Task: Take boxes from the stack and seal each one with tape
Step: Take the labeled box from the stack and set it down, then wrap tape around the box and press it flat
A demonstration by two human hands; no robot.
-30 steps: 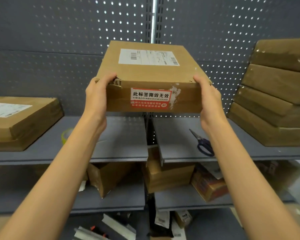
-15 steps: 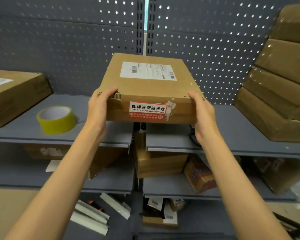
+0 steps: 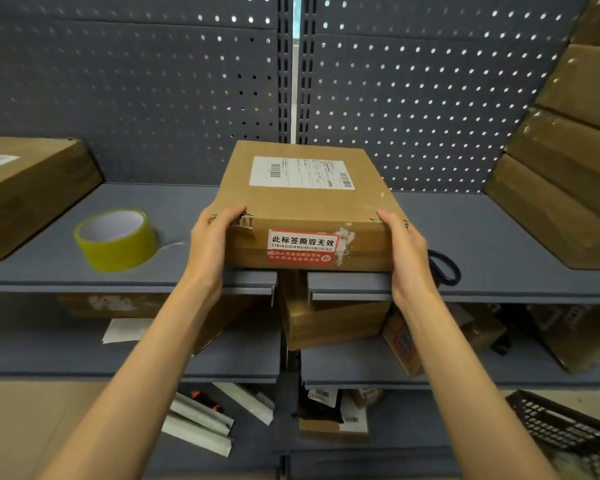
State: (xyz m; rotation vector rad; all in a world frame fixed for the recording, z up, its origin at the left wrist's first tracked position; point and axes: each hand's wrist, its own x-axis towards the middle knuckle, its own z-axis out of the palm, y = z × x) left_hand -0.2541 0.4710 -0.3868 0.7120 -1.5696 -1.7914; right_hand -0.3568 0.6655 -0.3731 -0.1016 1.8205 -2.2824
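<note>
Lowered since 0.5 s ago, cardboard box (image 3: 305,209) now sits at grey shelf (image 3: 499,237) level, straddling the gap between 2 shelf sections; left hand (image 3: 210,237) and right hand (image 3: 404,245) grasp its near corners; yellow tape roll (image 3: 116,239) left; box stack (image 3: 568,168) right, cut off; scissors (image 3: 445,266) partly hidden; pegboard wall (image 3: 136,98) behind.

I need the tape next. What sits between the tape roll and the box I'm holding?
In the head view, only the left hand and bare shelf lie between the tape roll and the box.
</note>
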